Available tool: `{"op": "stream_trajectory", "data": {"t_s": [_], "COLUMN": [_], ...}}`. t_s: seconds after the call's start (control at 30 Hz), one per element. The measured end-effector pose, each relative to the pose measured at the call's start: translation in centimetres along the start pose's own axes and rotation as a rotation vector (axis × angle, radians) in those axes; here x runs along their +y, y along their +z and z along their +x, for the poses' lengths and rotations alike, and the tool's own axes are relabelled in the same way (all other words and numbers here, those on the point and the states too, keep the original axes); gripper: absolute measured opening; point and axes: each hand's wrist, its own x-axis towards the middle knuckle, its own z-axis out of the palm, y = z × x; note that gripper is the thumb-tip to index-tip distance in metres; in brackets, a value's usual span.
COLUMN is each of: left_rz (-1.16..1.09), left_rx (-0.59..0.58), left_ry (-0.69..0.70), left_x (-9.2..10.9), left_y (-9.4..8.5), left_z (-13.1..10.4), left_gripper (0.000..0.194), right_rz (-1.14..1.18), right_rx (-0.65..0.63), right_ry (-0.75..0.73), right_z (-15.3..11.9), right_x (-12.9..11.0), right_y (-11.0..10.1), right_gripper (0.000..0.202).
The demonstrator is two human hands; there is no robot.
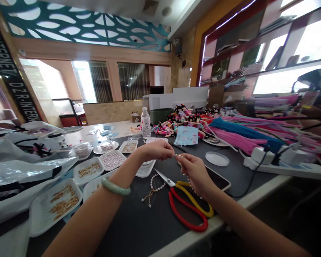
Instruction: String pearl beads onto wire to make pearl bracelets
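My left hand (158, 150) and my right hand (194, 170) meet above the dark mat, fingertips pinched close together. Between them shows the end of a beaded strand (176, 155); its small pearly beads hang below my right hand, partly hidden by it. Under my hands lies a finished-looking pearl bracelet (155, 188) with a gold cord tie and dangling beads. Scissors (186, 203) with one red and one yellow handle lie beside it, blades pointing away to the left. A phone (216, 179) lies partly behind my right hand.
Trays of pink beads (112, 160) and gold pieces (65, 201) stand left. A water bottle (145, 123), piled small dolls (176, 119) and a blue patterned packet (186, 135) are behind. At right are a round lid (217, 159), a power strip (291, 167) and cables.
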Motion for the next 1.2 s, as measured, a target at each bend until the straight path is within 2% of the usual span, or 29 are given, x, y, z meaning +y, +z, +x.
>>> {"op": "stream_trajectory", "data": {"t_s": [0.3, 0.77, 1.2], "left_rz": [0.025, 0.067, 0.080], "left_rx": [-0.007, -0.025, 0.002], "left_ry": [0.000, 0.035, 0.023], "left_x": [0.07, 0.19, -0.25], "left_y": [-0.01, -0.01, -0.13], "left_z": [-0.11, -0.15, -0.01], "left_gripper": [0.007, 0.010, 0.011], "right_rz": [-0.069, -0.004, -0.019], "right_rx": [0.006, 0.009, 0.023], "right_ry": [-0.015, 0.038, 0.022], "right_z": [0.08, 0.04, -0.07], "right_x": [0.17, 0.06, -0.16], "right_y": [0.10, 0.27, 0.63], "right_gripper": [0.027, 0.028, 0.027]}}
